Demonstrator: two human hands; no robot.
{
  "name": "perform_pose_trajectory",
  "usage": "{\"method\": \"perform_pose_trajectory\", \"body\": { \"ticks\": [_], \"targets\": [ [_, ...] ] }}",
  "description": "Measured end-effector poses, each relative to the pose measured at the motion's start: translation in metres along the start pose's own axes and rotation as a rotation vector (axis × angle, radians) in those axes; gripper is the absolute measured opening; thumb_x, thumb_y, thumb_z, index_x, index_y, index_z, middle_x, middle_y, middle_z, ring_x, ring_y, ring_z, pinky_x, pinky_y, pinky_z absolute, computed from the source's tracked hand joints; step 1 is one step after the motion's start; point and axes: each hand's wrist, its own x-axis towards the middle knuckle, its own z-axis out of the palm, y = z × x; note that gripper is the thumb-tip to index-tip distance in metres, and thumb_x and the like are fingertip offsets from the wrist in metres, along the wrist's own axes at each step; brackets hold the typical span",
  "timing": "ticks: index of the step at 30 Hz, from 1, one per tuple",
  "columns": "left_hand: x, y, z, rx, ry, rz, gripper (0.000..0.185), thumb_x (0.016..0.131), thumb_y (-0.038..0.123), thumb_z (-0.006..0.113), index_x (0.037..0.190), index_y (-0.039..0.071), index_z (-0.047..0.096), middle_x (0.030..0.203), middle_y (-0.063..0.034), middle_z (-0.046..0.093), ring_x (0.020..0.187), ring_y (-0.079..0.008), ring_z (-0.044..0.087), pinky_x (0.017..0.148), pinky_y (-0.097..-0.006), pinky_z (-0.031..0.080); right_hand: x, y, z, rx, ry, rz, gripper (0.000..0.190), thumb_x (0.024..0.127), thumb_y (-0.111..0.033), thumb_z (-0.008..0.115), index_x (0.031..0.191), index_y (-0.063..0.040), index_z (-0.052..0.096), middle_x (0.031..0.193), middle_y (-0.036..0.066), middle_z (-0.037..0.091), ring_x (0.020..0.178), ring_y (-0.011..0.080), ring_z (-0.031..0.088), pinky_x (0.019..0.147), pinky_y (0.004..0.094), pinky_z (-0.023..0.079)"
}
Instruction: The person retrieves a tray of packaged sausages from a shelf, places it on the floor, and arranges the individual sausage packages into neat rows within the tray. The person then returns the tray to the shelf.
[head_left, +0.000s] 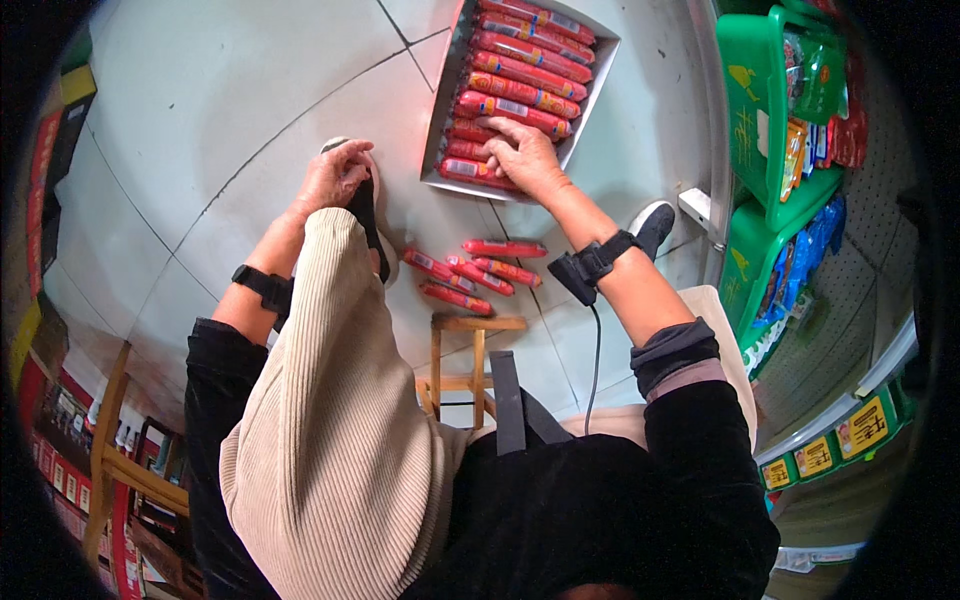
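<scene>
My right hand (527, 159) reaches over the near end of a white cardboard box (589, 90), fingers apart, its fingertips touching red-wrapped sausages (517, 105). These lie side by side across the box, and my hand partly covers the nearest ones. Whether any is pinched cannot be told. My left hand (336, 174) hovers beyond my knee, above my dark shoe (365, 206), loosely curled with nothing visible in it. Several loose red sausages (480, 274) lie in a small cluster on the tiled floor between my feet, just on my side of the box.
A small wooden stool (480, 322) stands under me, close to the loose sausages. On the right, green plastic bins (754, 150) hold packaged goods beside a metal shelf. Boxed goods (64, 472) and a wooden frame (112, 450) are at the left. A cable (598, 352) hangs from my right wrist strap.
</scene>
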Motion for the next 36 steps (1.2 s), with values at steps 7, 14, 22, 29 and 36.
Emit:
{"method": "perform_pose_trajectory", "body": {
  "ticks": [7, 14, 22, 29, 36],
  "targets": [
    [0.005, -0.022, -0.004, -0.097, -0.089, 0.023, 0.035, 0.086, -0.005, 0.056, 0.12, 0.001, 0.058, 0.093, -0.0026, 0.061, 0.09, -0.0119, 0.058, 0.083, -0.0273, 0.049, -0.075, 0.03, -0.01, -0.058, -0.028, -0.023, 0.022, 0.086, -0.006, 0.054, 0.106, -0.006, 0.061, 0.079, 0.007, 0.064, 0.064, 0.0151, 0.061, 0.058, 0.0307, 0.052],
    [0.001, -0.004, -0.004, 0.004, -0.049, -0.048, 0.032, 0.086, 0.001, 0.056, 0.118, 0.006, 0.06, 0.09, -0.0075, 0.065, 0.086, -0.0166, 0.062, 0.082, -0.0293, 0.05, -0.138, 0.131, -0.003, -0.972, 0.076, -0.361, 0.032, 0.074, -0.008, 0.065, 0.105, -0.01, 0.058, 0.091, 0.013, 0.058, 0.088, 0.0345, 0.059, 0.073, 0.0429, 0.052],
    [0.0, -0.01, -0.003, -0.06, -0.071, -0.061, 0.032, 0.087, 0.001, 0.055, 0.119, 0.006, 0.059, 0.091, -0.0073, 0.065, 0.086, -0.0183, 0.063, 0.083, -0.0315, 0.05, -0.116, 0.132, 0.003, -0.923, -0.228, -0.133, 0.028, 0.073, -0.013, 0.067, 0.099, -0.01, 0.056, 0.09, 0.015, 0.061, 0.088, 0.0366, 0.061, 0.074, 0.0443, 0.051],
    [0.001, -0.017, -0.001, 0.025, -0.016, -0.005, 0.033, 0.084, 0.005, 0.056, 0.117, 0.008, 0.061, 0.088, -0.0095, 0.066, 0.083, -0.0219, 0.064, 0.08, -0.0331, 0.051, -0.123, 0.067, -0.016, -0.303, -0.379, -0.043, 0.033, 0.07, -0.012, 0.068, 0.096, -0.007, 0.048, 0.086, 0.019, 0.06, 0.083, 0.0348, 0.062, 0.073, 0.0404, 0.049],
    [-0.001, 0.002, -0.003, 0.083, -0.05, -0.043, 0.034, 0.084, 0.002, 0.057, 0.118, 0.006, 0.061, 0.092, -0.0082, 0.066, 0.088, -0.0186, 0.064, 0.084, -0.0318, 0.051, -0.08, 0.008, -0.033, -0.742, 0.293, -0.643, 0.045, 0.066, -0.001, 0.061, 0.108, -0.006, 0.049, 0.094, 0.017, 0.058, 0.087, 0.0397, 0.058, 0.075, 0.0452, 0.049]
  ]
}}
